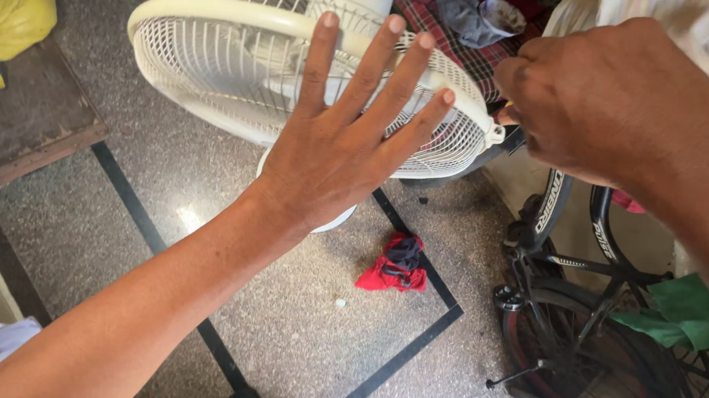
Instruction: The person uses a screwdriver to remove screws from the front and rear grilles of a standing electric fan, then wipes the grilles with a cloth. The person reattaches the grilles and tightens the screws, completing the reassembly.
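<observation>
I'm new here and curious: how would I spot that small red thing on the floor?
Start at the white fan under the left hand. Just below it, on the speckled floor, lies the crumpled red cloth beside a dark inlaid line, the only bright red heap there.

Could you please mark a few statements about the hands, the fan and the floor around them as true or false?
1. The left hand is spread flat against the fan grille. True.
2. The right hand is at the clip on the grille's rim. True.
3. The fan grille is black. False: it is white.
4. A red cloth lies on the floor. True.
5. The bicycle stands left of the fan. False: it stands to the right.
</observation>
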